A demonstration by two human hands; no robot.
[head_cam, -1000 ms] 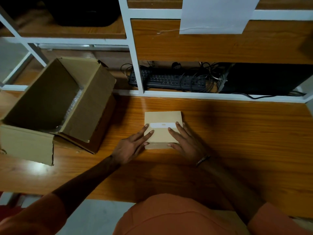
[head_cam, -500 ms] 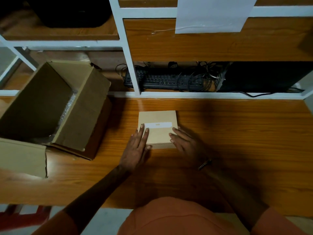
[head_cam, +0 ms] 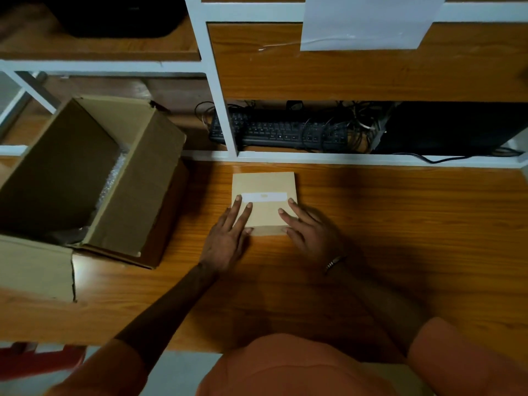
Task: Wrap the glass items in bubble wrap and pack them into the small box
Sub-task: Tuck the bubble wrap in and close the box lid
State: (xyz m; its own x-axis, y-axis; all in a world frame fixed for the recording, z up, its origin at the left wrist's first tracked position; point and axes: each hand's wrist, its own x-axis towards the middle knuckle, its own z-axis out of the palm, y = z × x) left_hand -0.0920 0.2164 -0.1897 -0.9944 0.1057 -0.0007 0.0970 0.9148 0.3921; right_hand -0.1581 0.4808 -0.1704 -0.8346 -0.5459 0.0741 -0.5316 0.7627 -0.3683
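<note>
A small closed cardboard box (head_cam: pixel 264 184) with a strip of white tape across its lid sits on the wooden desk (head_cam: pixel 400 224), near the back edge. My left hand (head_cam: pixel 228 235) lies flat on the box's near left corner, fingers spread, thumb at its front edge. My right hand (head_cam: pixel 308 230) rests on the near right corner with fingers spread, a bracelet on the wrist. No glass items show. A bit of bubble wrap (head_cam: pixel 113 178) lies inside the large open carton (head_cam: pixel 134 190) at the left.
The large carton stands open on the desk's left with a flap hanging over the front. A white shelf frame (head_cam: pixel 223 110) rises behind the desk, with a black keyboard (head_cam: pixel 280 132) and tangled cables under it. White paper (head_cam: pixel 363 21) hangs above.
My left hand has turned from pointing right across the box to lying along its left corner. My right hand slid slightly to the right corner. The box stayed in place.
</note>
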